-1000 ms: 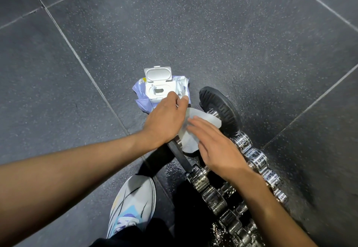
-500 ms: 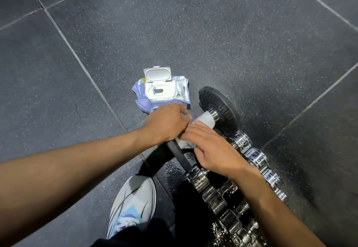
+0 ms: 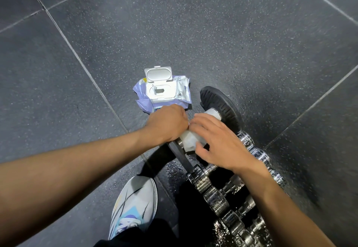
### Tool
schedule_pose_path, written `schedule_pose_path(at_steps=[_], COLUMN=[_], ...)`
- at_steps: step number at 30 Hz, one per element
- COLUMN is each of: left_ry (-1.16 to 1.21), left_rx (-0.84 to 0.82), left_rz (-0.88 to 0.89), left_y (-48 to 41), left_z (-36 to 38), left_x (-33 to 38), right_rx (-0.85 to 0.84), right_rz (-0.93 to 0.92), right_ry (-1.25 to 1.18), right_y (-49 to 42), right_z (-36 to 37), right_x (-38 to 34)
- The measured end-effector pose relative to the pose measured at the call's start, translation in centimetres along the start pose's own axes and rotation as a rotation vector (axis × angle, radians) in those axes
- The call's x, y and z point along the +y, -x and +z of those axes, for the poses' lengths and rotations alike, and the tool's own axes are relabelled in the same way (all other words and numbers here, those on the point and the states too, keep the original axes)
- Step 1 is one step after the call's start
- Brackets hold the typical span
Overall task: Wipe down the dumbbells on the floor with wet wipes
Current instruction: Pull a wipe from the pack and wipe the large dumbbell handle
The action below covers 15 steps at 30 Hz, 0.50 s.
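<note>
The dark speckled floor (image 3: 242,33) fills your view. A row of chrome dumbbells (image 3: 215,198) runs across it from lower right toward the middle. At the far end of the row lies the black-plate dumbbell (image 3: 229,115) you are working on. Your shoe (image 3: 135,204) stands just left of the row, and the wipes pack (image 3: 162,92) sits beside the dumbbell with its lid open.

Your left hand (image 3: 166,124) is curled over the handle, fingers bent down around the wet wipe (image 3: 190,141) wrapped there, with their tips hidden. Your right hand (image 3: 219,144) lies on the same wipe, fingers loose and nearly straight, pressing rather than gripping.

The step looks like cleaning the handle. Keep the wipe wrapped all the way round. Steady the bar with one hand and twist and slide the other from end to end, so the underside gets cleaned too. Refold the wipe where it bunches near your right thumb.

The handle is hemmed in between the ribbed far plate (image 3: 211,95) and the near plate (image 3: 181,156), so your strokes will be short, and the ribs could snag the wipe. The nearest chrome dumbbell sits tight against the near plate, though whether they touch is unclear. Open floor lies beyond and to the right, so roll the dumbbell that way if you need room.
</note>
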<state>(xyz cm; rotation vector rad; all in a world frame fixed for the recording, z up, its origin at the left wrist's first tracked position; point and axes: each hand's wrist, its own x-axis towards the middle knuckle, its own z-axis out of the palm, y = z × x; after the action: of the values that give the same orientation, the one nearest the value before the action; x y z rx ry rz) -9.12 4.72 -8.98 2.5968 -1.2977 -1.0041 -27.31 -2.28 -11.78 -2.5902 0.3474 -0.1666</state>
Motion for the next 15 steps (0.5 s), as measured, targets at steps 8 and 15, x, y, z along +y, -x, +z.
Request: schedule_pose_path(at_steps=[8, 15], left_ry=[0.185, 0.324], left_rx=[0.131, 0.181], left_rz=[-0.047, -0.092], left_y=[-0.3, -0.3], left_z=[0.1, 0.6], left_x=[-0.2, -0.2], right_rx=[-0.059, -0.074], right_rz=[-0.207, -0.271], right_ry=[0.192, 0.415], right_y=[-1.9, -4.3], right_z=[0.8, 2.1], right_x=[-0.6, -1.0])
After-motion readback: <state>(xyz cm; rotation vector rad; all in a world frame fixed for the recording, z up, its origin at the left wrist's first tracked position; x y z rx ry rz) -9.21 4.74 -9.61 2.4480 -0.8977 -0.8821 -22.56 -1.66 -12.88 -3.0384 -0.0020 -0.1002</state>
